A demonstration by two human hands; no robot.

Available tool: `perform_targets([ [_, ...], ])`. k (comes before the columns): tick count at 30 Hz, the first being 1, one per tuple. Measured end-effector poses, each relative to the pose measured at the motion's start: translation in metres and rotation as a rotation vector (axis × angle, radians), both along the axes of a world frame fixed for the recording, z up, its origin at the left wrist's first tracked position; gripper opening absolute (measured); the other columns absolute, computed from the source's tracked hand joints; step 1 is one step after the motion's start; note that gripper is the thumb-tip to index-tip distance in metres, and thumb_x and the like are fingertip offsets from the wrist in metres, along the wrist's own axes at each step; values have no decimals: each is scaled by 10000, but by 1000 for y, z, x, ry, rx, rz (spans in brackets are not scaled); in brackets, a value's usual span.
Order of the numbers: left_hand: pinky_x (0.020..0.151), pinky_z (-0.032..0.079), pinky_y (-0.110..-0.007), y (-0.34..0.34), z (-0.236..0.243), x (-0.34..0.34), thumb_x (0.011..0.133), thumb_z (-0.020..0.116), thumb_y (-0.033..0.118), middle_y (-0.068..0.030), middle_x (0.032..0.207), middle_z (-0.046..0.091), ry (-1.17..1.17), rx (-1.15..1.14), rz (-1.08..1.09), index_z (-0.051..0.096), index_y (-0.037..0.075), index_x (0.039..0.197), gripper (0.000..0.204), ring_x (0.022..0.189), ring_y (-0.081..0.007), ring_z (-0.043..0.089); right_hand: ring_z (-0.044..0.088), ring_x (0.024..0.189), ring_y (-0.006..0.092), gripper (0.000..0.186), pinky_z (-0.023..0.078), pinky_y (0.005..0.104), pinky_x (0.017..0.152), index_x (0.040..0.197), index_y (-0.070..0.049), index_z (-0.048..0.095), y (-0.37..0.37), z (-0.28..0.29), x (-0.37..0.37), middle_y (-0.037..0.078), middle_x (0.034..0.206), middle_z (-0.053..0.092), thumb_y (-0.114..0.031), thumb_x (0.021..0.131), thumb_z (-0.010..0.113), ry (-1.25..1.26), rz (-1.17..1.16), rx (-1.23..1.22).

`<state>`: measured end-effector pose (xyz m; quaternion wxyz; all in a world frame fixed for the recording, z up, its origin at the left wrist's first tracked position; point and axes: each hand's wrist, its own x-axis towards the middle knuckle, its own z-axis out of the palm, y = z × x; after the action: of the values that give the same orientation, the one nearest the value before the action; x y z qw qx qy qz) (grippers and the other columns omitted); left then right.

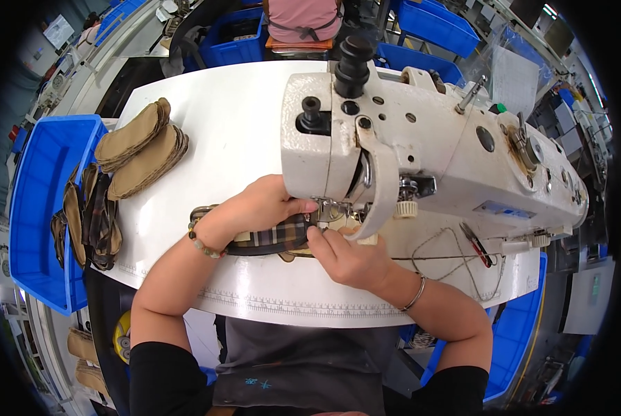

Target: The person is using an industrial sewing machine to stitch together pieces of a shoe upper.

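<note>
While both hands, left hand (258, 208) and right hand (349, 258), press the plaid strap (277, 236) flat under the sewing machine (421, 149), stitching appears midway; tan soles (140, 145) remain stacked

A white desk (206, 118) with a rounded edge carried everything. A cream sewing machine (421, 145) stood on its right half. Two stacks of tan sole-shaped pieces (140, 149) lay near the left end. A plaid strap piece (276, 236) lay flat by the machine's needle, and thin thread (449, 256) looped on the right.
</note>
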<state>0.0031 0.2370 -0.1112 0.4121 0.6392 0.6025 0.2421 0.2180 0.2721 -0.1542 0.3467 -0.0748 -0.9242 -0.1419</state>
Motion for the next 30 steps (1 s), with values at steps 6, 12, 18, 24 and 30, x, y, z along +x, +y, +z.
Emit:
perform_targets([
  [6, 818, 519, -372, -1, -9, 5, 916, 686, 213, -148, 999, 718, -23, 60, 54, 690, 58, 1114, 251, 895, -318, 675, 515, 517, 80, 171, 397, 263, 435, 874, -55, 698, -1, -6, 2, -29, 642, 491, -111, 716, 662, -9, 66, 17],
  [12, 755, 523, -419, -16, 1, 14, 863, 689, 128, -126, 908, 714, 253, 184, 27, 708, 67, 965, 121, 842, -333, 669, 568, 563, 90, 301, 433, 240, 436, 1021, 35, 680, -5, -5, 8, -7, 665, 545, -75, 746, 630, -248, 73, -82],
  [18, 732, 538, -414, -16, -3, 18, 828, 694, 112, -103, 878, 720, 274, 295, 89, 706, 64, 938, 121, 832, -326, 682, 521, 466, 85, 180, 398, 269, 387, 899, 7, 708, -6, -8, 8, -7, 657, 556, -86, 754, 656, -162, 99, -64],
  [24, 696, 542, -426, -15, -10, 17, 815, 703, 123, -97, 860, 723, 365, 382, 74, 708, 73, 936, 131, 799, -331, 687, 508, 465, 74, 127, 375, 255, 379, 891, 5, 706, -7, -9, 9, -8, 647, 553, -73, 792, 688, -151, 95, -58],
  [30, 693, 542, -418, -14, -9, 17, 812, 705, 128, -98, 853, 726, 362, 367, 87, 713, 76, 930, 129, 793, -326, 686, 528, 489, 77, 167, 385, 254, 395, 920, 3, 708, -8, -1, 11, -2, 667, 578, -85, 780, 686, -194, 84, -96],
])
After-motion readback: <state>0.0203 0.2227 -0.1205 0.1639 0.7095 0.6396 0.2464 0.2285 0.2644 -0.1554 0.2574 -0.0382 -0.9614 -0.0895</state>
